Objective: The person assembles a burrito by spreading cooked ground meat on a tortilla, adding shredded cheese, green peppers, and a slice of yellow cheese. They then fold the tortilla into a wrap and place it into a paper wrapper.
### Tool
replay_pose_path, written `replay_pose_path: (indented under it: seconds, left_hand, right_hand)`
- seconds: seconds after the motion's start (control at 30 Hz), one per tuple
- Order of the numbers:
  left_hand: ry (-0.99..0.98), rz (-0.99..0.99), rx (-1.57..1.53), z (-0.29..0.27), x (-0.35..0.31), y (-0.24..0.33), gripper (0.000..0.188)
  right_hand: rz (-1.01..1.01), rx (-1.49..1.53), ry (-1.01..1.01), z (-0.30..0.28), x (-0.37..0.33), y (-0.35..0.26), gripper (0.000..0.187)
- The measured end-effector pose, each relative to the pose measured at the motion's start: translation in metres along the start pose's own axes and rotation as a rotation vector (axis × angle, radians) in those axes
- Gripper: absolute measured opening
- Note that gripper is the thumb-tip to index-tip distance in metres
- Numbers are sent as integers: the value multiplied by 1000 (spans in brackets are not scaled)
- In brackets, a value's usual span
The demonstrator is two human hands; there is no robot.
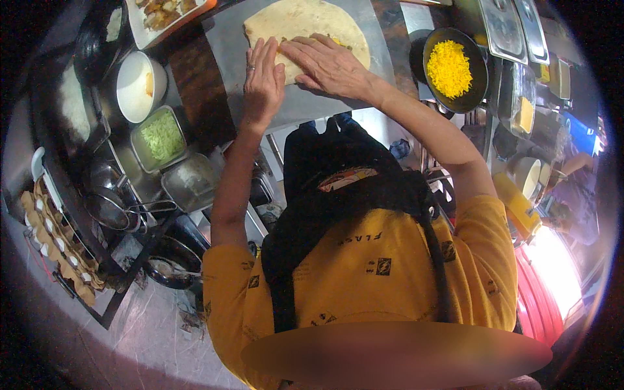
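A large, pale flatbread (302, 21) lies on a grey work surface (234, 39) at the top of the view. Bits of yellow and green filling (339, 43) peek out beside my right fingers. Against the bread's near left edge, my left hand (263, 81) rests with fingers stretched out and a ring on one of them. My right hand (325, 65) lies flat across the near part of the bread, its fingertips close to my left hand. Both hands press on the bread, and they cover part of its near edge and the filling.
At right is a dark pan (450, 69) of yellow rice-like food, near lidded metal containers (504, 29). On the left are a white bowl (141, 86), a tub of shredded green vegetable (159, 138), a metal container (190, 182) and a strainer (108, 209). An orange-rimmed tray (166, 19) holds browned pieces.
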State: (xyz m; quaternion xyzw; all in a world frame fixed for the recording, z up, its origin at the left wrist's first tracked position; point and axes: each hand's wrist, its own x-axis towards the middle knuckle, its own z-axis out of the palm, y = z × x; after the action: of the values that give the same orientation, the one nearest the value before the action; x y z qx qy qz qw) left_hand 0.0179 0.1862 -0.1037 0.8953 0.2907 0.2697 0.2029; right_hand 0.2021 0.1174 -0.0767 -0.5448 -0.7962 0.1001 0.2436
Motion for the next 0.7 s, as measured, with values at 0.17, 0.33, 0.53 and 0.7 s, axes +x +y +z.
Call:
replay_pose_path:
  seconds: [0.17,0.33,0.53,0.7]
  left_hand:
    - [2,32,3,2,3,-1,44]
    - [-11,56,74,2,4,2,48]
    - [-15,85,141,7,3,3,39]
    - [-21,55,139,7,5,6,36]
  right_hand:
    - [76,-4,-151,-5,2,-2,67]
    - [18,58,24,3,-2,1,70]
    - [40,129,159,11,-6,5,67]
    - [252,71,168,-16,-13,14,55]
